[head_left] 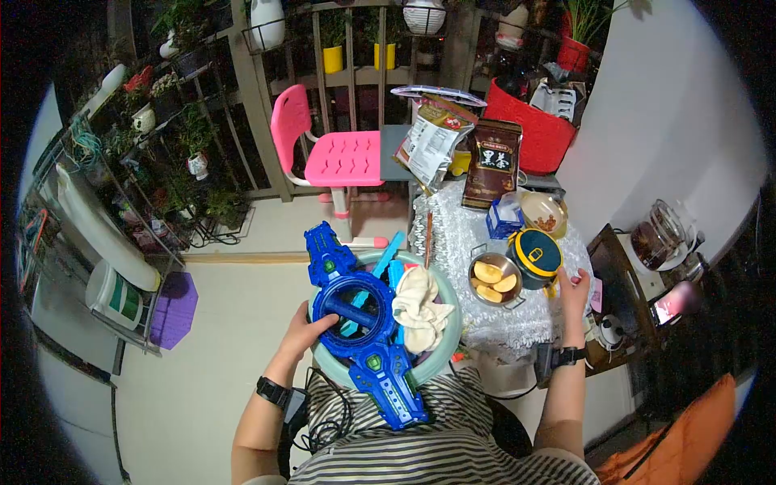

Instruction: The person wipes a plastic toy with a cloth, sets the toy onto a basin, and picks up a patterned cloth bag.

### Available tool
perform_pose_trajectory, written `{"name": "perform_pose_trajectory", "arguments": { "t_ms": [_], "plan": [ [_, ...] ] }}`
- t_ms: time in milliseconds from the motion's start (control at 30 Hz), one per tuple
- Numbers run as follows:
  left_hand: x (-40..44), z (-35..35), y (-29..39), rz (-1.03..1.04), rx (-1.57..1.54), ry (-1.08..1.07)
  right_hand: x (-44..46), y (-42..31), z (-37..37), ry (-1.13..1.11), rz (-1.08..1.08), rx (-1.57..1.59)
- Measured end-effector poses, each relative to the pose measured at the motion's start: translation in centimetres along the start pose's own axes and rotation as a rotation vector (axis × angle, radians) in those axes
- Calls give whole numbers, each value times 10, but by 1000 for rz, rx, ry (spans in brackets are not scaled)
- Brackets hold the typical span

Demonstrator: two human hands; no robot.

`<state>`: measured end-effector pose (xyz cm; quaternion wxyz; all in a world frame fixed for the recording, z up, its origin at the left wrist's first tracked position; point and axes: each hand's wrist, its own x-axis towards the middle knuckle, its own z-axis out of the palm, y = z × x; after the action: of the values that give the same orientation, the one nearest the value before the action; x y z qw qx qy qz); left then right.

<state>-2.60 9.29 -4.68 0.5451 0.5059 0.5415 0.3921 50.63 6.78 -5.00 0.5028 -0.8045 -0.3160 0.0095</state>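
My left hand (pixel 304 330) grips the left side of a blue plastic toy with a round ring (pixel 390 378), its thumb over the ring and its other fingers hidden. The toy lies across a pale green basin (pixel 449 335) on my lap. A crumpled white cloth (pixel 420 311) and light-blue plastic pieces (pixel 391 252) are also in the basin. My right hand (pixel 574 293) is beside a dark green lidded container (pixel 538 255) with yellow trim, fingers apart; whether they touch it is unclear. Left of the container, a metal bowl (pixel 474 280) holds several apple-like wedges.
A lace-covered table (pixel 497 327) also bears a brown packet (pixel 491 162), a silver snack bag (pixel 430 144), a blue box (pixel 505 217) and a bowl (pixel 558 212). A pink chair (pixel 343 158) stands ahead. At right are a glass kettle (pixel 659 236) and lit phone (pixel 672 304).
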Motion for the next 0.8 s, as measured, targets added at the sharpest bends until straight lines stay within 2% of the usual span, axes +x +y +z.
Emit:
{"name": "perform_pose_trajectory", "arguments": {
  "t_ms": [67, 133, 167, 233, 267, 333, 367, 433, 533, 633, 800],
  "plan": [
    [-3, 2, 3, -2, 3, 19, 14, 13, 7, -50, -5, 35],
    [-4, 4, 5, -6, 8, 61, 17, -7, 9, -35, -351, -117],
    [-4, 5, 6, -6, 8, 63, 19, -22, 9, -37, -352, -116],
    [-6, 6, 9, -34, 49, 77, 20, -59, 11, -293, -448, -117],
    [-7, 6, 11, -34, 56, 78, 25, -64, 20, -294, -444, -111],
    [-9, 8, 13, -45, 34, 75, 33, -71, 37, -374, -519, -353],
    [-6, 7, 8, -42, 37, 75, 34, -73, 43, -372, -518, -349],
    [0, 3, -4, -17, -12, 44, 33, -79, 51, -467, -287, -678],
    [0, 1, -7, -31, -4, 35, 37, -76, 57, -559, -159, -744],
    [-7, 7, 6, -26, 10, 68, 37, -73, 54, -579, -169, -709],
    [1, 1, -11, -69, 34, 132, 32, -80, 44, -565, -169, -737]
  ]
}}
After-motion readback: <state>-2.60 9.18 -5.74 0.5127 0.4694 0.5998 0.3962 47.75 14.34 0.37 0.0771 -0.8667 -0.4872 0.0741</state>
